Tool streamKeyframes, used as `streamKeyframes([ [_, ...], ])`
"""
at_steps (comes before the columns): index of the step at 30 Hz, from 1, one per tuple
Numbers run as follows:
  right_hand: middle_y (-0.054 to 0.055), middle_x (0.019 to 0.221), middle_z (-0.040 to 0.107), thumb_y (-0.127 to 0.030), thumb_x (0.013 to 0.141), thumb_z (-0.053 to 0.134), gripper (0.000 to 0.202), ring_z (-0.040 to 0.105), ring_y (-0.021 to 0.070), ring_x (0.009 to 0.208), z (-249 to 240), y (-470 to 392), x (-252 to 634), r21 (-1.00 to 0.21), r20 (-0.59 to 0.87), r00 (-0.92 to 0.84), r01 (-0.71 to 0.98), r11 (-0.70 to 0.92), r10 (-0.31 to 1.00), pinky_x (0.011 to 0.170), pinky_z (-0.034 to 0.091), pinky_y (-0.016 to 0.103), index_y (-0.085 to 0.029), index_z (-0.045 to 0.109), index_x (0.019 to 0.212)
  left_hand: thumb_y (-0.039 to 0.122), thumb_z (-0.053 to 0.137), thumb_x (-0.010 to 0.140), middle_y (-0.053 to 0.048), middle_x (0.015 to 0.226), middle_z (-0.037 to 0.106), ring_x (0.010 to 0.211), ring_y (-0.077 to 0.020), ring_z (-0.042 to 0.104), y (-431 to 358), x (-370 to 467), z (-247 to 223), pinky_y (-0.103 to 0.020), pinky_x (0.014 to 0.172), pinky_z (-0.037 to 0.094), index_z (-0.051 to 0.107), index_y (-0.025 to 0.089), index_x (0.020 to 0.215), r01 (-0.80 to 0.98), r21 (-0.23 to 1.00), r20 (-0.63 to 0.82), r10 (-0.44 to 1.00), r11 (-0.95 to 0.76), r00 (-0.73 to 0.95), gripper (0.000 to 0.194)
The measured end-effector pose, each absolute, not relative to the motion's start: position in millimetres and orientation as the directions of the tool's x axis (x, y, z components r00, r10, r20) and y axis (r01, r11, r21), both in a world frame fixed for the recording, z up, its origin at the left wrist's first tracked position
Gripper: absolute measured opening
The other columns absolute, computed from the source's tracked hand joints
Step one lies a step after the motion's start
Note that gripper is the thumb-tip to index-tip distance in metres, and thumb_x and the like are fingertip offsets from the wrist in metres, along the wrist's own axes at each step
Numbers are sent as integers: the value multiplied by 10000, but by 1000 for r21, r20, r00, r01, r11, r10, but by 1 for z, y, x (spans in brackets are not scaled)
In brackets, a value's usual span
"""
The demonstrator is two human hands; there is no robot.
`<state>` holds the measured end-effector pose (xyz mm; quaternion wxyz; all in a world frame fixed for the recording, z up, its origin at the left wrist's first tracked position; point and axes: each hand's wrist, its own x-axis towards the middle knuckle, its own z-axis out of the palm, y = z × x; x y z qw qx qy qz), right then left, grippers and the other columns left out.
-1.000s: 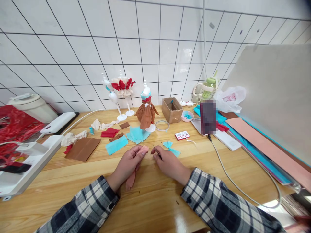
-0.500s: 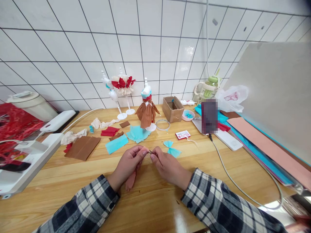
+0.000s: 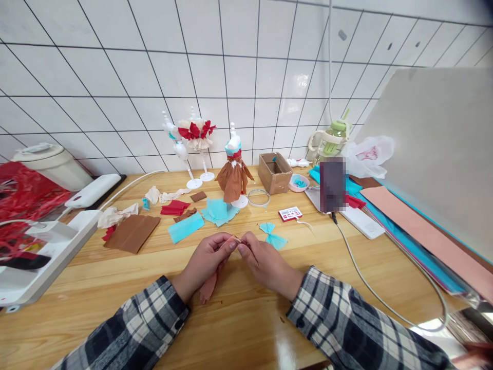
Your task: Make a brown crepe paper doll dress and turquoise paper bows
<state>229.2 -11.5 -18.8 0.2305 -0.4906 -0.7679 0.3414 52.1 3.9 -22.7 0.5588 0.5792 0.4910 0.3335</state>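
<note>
My left hand (image 3: 210,257) is closed on a salmon-pink strip of crepe paper (image 3: 208,289), whose loose end hangs below the palm. My right hand (image 3: 265,262) is closed in a pinch close by, its fingertips touching those of my left hand at the strip's upper end; what lies between its fingers is small and mostly hidden. A blue crepe-paper bow (image 3: 272,236) lies just beyond my right hand. A flat blue paper piece (image 3: 186,228) is beyond my left hand.
Three white dress forms stand at the back, one in a brown paper skirt (image 3: 233,180). Nearby are a cardboard box (image 3: 275,174), a metal ring (image 3: 259,198), a red-and-white packet (image 3: 290,214) and brown paper (image 3: 133,234). A power strip (image 3: 57,267) lies left; a cable (image 3: 370,293) loops right.
My fingertips have drawn slightly closer together at the strip's upper end. The thin dark thing seen between them earlier is now less visible. The items on the table lie as before.
</note>
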Motion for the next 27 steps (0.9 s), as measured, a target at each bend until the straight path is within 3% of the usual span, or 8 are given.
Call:
streamKeyframes([
  [10,7,772,577,-421,970,294,247,542,159,683,-25,-9,230,-765,43,-407,574,292,913,581,305,259,-220,425,913,488,555,834,59,512,485,402,-55,382,3,52,-22,-168,392,308,584,157,767,164,978,-177,928,128,328,339],
  [18,-35,678,456,-390,966,304,216,458,138,623,-22,-11,230,-843,66,-426,460,279,902,584,314,254,-224,392,861,454,596,814,66,482,477,410,-58,374,6,51,-22,-169,406,306,593,162,783,61,991,-133,961,122,241,294],
  [27,-39,667,462,-374,958,336,220,439,126,599,-24,-10,227,-871,58,-417,423,250,907,573,312,244,-217,422,830,454,603,806,61,505,510,427,-66,401,6,53,-23,-177,424,326,595,167,772,75,991,-126,957,110,263,289],
])
